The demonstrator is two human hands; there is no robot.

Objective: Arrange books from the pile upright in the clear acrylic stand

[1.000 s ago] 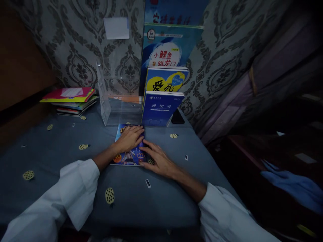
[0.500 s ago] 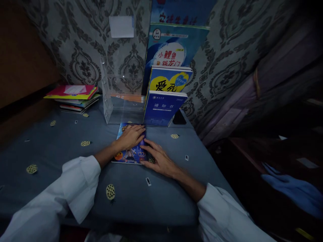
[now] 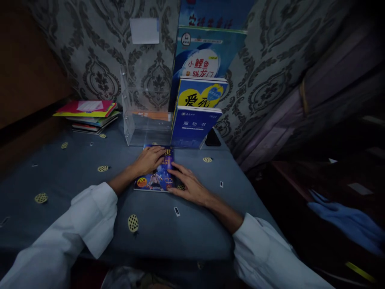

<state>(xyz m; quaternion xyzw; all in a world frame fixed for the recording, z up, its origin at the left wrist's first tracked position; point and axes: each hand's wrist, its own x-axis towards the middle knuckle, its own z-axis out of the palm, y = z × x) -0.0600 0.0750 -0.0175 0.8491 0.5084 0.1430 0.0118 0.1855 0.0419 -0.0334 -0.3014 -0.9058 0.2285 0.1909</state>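
Note:
A blue book (image 3: 156, 176) with a cartoon figure and the number 22 on its cover lies flat on the table, in front of a clear acrylic rack. My left hand (image 3: 149, 159) rests flat over the upper left part of the cover, fingers stretched toward the right. At the book's right edge, my right hand (image 3: 190, 184) touches it with fingertips, its fingers extended and apart. Close behind the book, the acrylic rack (image 3: 128, 116) holds several upright books, the front one a blue booklet (image 3: 195, 127) marked 2022.
A stack of books and papers (image 3: 87, 112) lies at the back left of the cloth-covered table (image 3: 210, 237). Behind the booklet lies a dark flat object (image 3: 213, 137). A patterned wall (image 3: 102, 76) closes off the back; a curtain (image 3: 276, 116) hangs at the right.
My left hand has slid slightly left and toward me over the cover, baring more of its right side. My right hand stays at the book's edge. The view has shifted slightly.

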